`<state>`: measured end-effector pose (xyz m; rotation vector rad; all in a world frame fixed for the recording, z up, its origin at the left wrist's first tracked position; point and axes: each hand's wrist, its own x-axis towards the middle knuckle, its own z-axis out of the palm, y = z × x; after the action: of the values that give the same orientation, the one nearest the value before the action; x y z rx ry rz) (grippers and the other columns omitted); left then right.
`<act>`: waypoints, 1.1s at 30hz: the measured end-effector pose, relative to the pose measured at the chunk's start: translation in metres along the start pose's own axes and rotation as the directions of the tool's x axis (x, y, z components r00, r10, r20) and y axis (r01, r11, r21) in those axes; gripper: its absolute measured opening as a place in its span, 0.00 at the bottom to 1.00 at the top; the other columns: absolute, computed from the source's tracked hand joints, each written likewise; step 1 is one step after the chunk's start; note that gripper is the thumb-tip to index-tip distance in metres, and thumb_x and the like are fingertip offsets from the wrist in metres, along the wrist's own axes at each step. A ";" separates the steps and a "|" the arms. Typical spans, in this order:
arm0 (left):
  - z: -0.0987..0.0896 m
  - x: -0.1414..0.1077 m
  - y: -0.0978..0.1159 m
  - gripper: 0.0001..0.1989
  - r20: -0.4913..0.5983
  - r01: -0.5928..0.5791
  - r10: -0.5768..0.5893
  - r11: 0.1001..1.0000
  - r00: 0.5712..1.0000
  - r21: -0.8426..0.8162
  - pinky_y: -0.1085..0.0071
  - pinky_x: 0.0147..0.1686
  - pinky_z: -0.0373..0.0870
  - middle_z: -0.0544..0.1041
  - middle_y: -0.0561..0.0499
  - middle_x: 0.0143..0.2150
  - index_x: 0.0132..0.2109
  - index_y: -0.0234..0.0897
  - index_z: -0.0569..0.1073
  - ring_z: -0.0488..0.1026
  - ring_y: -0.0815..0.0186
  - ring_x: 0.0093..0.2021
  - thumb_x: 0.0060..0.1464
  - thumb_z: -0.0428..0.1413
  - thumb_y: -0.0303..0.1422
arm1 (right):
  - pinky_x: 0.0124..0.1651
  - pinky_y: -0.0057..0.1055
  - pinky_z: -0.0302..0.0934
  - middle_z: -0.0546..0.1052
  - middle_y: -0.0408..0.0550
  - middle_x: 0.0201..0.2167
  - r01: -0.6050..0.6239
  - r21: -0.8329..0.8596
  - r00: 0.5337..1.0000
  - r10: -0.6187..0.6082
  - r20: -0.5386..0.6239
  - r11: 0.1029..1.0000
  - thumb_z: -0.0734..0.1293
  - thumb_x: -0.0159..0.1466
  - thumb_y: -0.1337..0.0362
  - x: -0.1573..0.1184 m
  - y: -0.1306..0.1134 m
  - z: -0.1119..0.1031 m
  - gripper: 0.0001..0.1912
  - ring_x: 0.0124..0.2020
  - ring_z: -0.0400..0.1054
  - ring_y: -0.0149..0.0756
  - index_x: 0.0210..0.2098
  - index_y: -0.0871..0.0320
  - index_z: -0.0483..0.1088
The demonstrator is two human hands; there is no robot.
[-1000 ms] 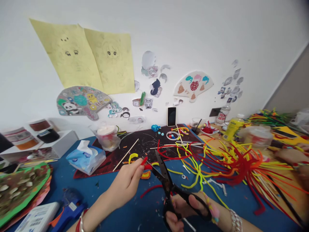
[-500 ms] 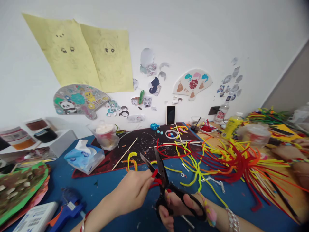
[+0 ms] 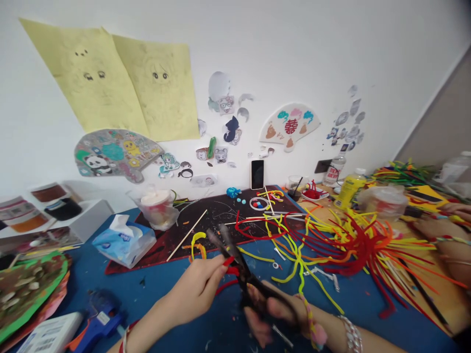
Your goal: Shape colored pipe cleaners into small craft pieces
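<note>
My left hand (image 3: 196, 291) pinches a red pipe cleaner (image 3: 231, 269) between thumb and fingers, just beside the scissors. Black-handled scissors (image 3: 243, 279) are held by my right hand (image 3: 267, 311), its fingers through the handle loops. The blades point away from me, blurred by motion and slightly parted. The red piece lies close against the blades; whether it is between them I cannot tell. Below my left fingertips a thin red strand (image 3: 226, 287) shows over the blue tabletop (image 3: 162, 279).
Red, yellow and orange pipe cleaners (image 3: 353, 255) spread across the right side. A dark mat (image 3: 184, 215) lies ahead, with a phone (image 3: 257, 174) upright behind it. On the left are a tissue pack (image 3: 123, 242) and a blue glue gun (image 3: 101, 316). Another person's arm (image 3: 441, 240) rests at far right.
The scissor tips have come a little closer together, and the blades are now blurred. My left hand still pinches the red pipe cleaner. The whole view has shifted slightly.
</note>
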<state>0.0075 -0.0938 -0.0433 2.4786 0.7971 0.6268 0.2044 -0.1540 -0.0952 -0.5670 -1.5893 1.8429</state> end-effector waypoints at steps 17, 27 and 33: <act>0.025 0.008 -0.016 0.19 0.321 0.396 -0.241 0.673 0.916 -0.625 0.78 0.13 0.45 0.52 0.61 0.17 0.25 0.37 0.54 0.49 0.77 0.14 0.56 0.40 0.47 | 0.44 0.38 0.58 0.72 0.54 0.36 -0.627 -0.697 0.547 -0.440 -0.712 0.348 0.61 0.56 0.58 -0.011 0.010 -0.105 0.19 0.40 0.66 0.43 0.44 0.63 0.66; 0.049 0.005 -0.018 0.20 0.442 0.497 -0.290 0.724 0.849 -0.478 0.78 0.15 0.49 0.52 0.60 0.17 0.26 0.37 0.57 0.50 0.75 0.16 0.55 0.39 0.48 | 0.50 0.38 0.54 0.69 0.53 0.44 -0.116 -0.970 0.883 -0.425 -0.200 0.215 0.58 0.62 0.58 0.004 -0.003 -0.021 0.22 0.46 0.60 0.39 0.54 0.59 0.58; 0.046 0.007 -0.013 0.19 0.408 0.415 -0.272 0.852 0.872 -0.319 0.76 0.18 0.50 0.55 0.58 0.18 0.24 0.36 0.59 0.53 0.73 0.19 0.57 0.37 0.41 | 0.43 0.37 0.54 0.70 0.51 0.31 -0.165 -0.983 0.937 -0.297 -0.183 0.085 0.56 0.64 0.60 0.009 0.010 -0.016 0.14 0.37 0.60 0.38 0.34 0.61 0.69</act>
<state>0.0317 -0.0929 -0.0850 1.9244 0.8514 0.1781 0.2072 -0.1369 -0.1072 -1.2725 -2.3847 0.1184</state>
